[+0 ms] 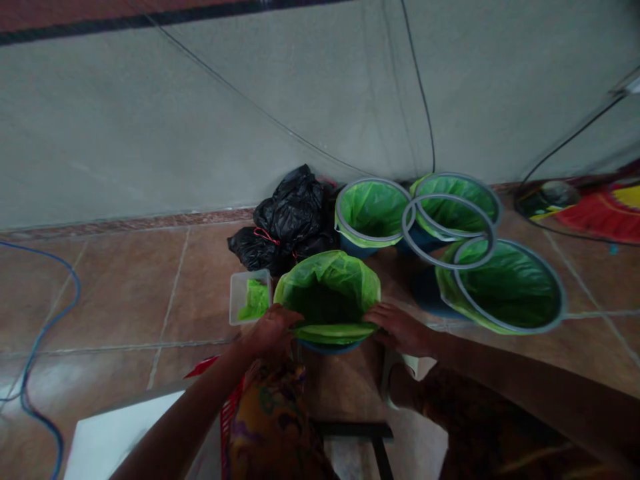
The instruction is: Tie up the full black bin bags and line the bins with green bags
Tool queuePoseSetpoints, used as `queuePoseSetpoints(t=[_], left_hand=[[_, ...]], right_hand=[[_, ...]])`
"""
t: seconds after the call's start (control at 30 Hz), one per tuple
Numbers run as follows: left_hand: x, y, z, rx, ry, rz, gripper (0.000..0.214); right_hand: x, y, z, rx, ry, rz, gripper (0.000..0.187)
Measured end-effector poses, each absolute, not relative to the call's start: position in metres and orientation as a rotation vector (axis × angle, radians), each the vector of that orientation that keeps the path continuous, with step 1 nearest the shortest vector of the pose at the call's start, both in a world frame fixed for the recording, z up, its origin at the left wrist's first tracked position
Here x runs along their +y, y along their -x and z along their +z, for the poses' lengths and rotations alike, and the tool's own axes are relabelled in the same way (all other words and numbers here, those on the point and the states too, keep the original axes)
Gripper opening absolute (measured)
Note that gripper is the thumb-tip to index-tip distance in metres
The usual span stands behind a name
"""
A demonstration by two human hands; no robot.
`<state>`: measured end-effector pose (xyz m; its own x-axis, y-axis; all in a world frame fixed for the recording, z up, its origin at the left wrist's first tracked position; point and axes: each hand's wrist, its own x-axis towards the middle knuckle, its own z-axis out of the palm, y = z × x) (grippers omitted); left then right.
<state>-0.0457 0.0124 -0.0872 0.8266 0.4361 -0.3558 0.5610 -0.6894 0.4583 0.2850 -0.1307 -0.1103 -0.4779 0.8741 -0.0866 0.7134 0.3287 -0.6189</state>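
Observation:
My left hand (277, 327) and my right hand (400, 327) grip opposite sides of the near rim of a green bin liner (345, 268). The liner stands open in a blue bin (330, 347) in front of my knees, its edge folded over the rim. My fingers are closed on the plastic, with some fingertips hidden. Left of the bin, a clear plastic tub (234, 303) holds folded green bags (256, 298). A loose grey ring (445, 266) lies across the lined bins to the right.
Three more green-lined bins with grey rims stand at the right, the nearest bin (431, 300) tilted. Tied black rubbish bags (295, 207) lie against the wall. A blue hose (37, 340) runs over the tiles at left. A white surface (120, 427) is by my left arm.

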Motion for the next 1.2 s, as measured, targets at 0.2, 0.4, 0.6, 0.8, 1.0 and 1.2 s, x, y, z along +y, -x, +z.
queuePoseSetpoints(t=[0.2, 0.4, 0.6, 0.8, 1.0, 1.2], left_hand=[[-0.005, 0.078, -0.096, 0.713, -2.642, -0.176, 0.02], [-0.006, 0.067, -0.107, 0.747, -2.886, 0.049, 0.025], [-0.007, 0.061, -0.12, 0.64, -2.943, 0.085, 0.029], [-0.015, 0.08, -0.123, 0.352, -2.89, 0.013, 0.02], [-0.016, 0.08, -0.124, 0.163, -2.912, -0.111, 0.01], [-0.017, 0.077, -0.137, 0.222, -2.954, -0.192, 0.014]], right_hand=[[-0.128, -0.28, -0.113, -2.4, 1.634, 0.62, 0.018], [-0.128, -0.27, -0.118, -2.296, 1.985, 0.348, 0.014], [-0.137, -0.258, -0.112, -2.421, 1.946, 0.281, 0.019], [-0.166, -0.28, -0.122, -2.645, 1.652, 0.34, 0.027], [-0.171, -0.292, -0.146, -2.676, 1.634, 0.356, 0.023], [-0.167, -0.298, -0.155, -2.628, 1.755, 0.392, 0.028]])
